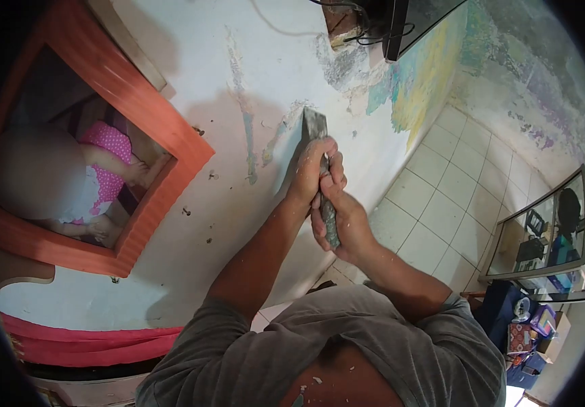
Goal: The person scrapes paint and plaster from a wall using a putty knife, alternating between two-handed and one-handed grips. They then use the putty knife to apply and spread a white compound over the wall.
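Head view, scraper point(315, 125) pointing forward, long axis seemingly slightly tilted

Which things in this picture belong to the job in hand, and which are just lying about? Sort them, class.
Part of the job, it seems:
scraper
left hand and right hand, both gripping it
patchy wall by its blade

Just about:
orange picture frame
red cloth
glass cabinet

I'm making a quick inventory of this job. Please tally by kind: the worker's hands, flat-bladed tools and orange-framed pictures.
Worker's bare hands: 2
Grey flat-bladed scraper: 1
Rectangular orange-framed picture: 1
Total: 4
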The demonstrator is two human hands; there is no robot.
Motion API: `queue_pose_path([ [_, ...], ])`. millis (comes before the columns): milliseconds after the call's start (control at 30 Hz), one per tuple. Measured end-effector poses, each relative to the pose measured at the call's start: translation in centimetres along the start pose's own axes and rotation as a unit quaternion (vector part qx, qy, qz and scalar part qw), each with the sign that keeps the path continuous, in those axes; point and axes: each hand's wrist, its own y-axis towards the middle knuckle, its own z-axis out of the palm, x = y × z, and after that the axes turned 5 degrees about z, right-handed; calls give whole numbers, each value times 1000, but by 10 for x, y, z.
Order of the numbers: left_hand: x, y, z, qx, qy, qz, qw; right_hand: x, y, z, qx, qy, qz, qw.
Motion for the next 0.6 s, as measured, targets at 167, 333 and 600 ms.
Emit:
queue_pose_path([
  [167, -5, 5, -1, 20, 13, -8, 1000, -1, 8, -2, 8, -6, -1, 1000],
  [333, -19, 3, 25, -89, 319, -3, 943, 6, 11, -28, 206, 183, 44, 960],
  [600, 5, -4, 19, -9, 127, 106, 986, 27, -33, -61, -31, -32, -73, 996],
])
